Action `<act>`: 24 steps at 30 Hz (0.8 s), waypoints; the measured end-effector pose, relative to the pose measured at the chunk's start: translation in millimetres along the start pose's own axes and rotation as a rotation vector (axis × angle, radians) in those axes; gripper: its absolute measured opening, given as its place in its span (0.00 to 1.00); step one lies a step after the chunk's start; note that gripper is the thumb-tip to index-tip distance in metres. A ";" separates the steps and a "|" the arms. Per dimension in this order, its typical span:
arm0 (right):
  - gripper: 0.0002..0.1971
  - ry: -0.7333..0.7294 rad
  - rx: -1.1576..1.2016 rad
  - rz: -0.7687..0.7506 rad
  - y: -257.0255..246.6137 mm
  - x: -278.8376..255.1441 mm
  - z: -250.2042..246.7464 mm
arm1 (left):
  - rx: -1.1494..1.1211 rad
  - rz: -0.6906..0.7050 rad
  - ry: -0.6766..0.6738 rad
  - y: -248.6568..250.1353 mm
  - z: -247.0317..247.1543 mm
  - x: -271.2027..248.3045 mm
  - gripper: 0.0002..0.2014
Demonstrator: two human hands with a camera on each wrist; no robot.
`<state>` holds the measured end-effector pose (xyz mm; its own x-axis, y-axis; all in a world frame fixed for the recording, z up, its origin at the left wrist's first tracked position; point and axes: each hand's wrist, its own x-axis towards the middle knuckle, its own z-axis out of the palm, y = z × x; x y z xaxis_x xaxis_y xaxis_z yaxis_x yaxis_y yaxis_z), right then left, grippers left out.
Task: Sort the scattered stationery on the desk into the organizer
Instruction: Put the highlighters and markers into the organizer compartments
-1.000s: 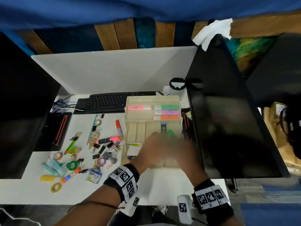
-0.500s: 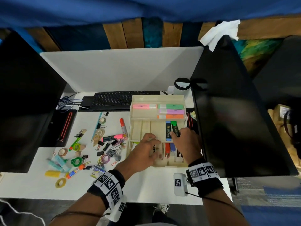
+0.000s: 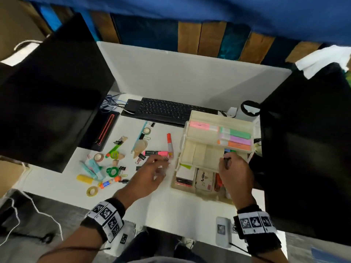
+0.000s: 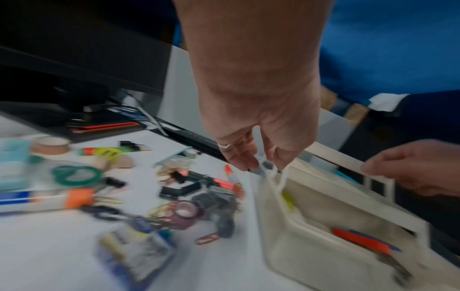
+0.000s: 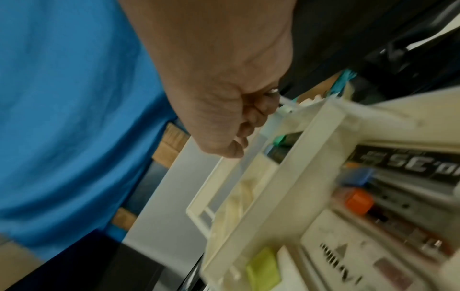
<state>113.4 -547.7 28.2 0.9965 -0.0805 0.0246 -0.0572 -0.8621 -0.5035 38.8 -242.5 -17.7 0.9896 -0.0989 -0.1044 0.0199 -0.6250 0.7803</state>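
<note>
White desk (image 3: 171,209): left fingers (image 4: 248,161) pinching binder clip (image 4: 261,170); right fingers (image 5: 251,118) gripping organizer (image 3: 199,154).

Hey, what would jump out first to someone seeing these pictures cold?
The bright scatter of stationery on the white desk, left of the cream organizer. Next, the left hand over that pile, pinching something small. The right hand grips the organizer's middle tray.

"Artline" reads on the pale box (image 3: 204,180) in my organizer (image 3: 190,147), at 9 o'clock of my right hand (image 3: 234,171).
</note>
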 end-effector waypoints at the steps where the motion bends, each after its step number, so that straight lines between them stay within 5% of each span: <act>1: 0.03 -0.021 0.034 -0.074 -16.8 -5.1 1.8 | 0.020 -0.021 0.022 -10.4 -8.1 -5.0 0.16; 8: 0.05 -0.338 0.035 -0.513 -121.7 -3.7 73.4 | 0.002 -0.169 0.034 -65.8 -54.2 -38.7 0.13; 15: 0.23 -0.580 -0.211 -0.479 -150.5 35.8 180.0 | -0.007 -0.225 0.053 -107.2 -77.2 -60.4 0.12; 20: 0.12 -0.549 -0.305 -0.462 -143.5 35.5 215.6 | 0.030 -0.242 0.035 -126.8 -96.9 -69.6 0.12; 24: 0.13 -0.553 -0.312 -0.453 -145.7 34.2 220.4 | 0.030 -0.271 0.028 -131.8 -115.1 -64.2 0.10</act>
<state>169.5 -314.6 -88.0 0.8081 0.5035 -0.3058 0.4297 -0.8589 -0.2787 -11.0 -64.6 -42.9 0.9523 0.0966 -0.2896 0.2810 -0.6482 0.7078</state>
